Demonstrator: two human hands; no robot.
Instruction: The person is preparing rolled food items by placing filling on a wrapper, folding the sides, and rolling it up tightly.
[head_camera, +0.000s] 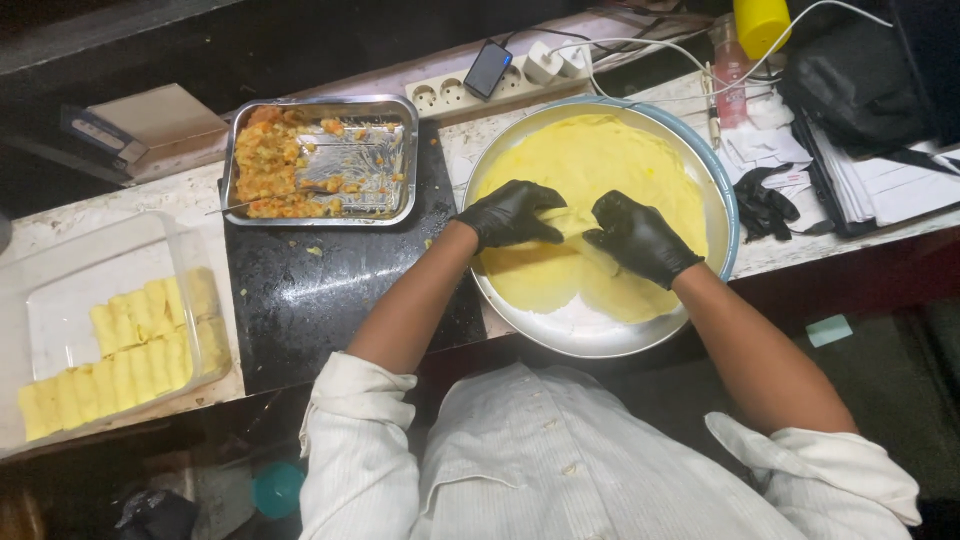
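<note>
Both my hands wear black gloves and work over a large round metal tray stacked with thin yellow crepes. My left hand pinches the left end of a folded crepe roll. Its right end is pressed and gripped by my right hand. The roll lies across the middle of the crepe stack, partly hidden by my fingers.
A steel pan of orange-yellow filling sits on a black board to the left. At far left, a clear plastic box holds several finished yellow rolls. A power strip, phone, papers and spare black gloves crowd the back right.
</note>
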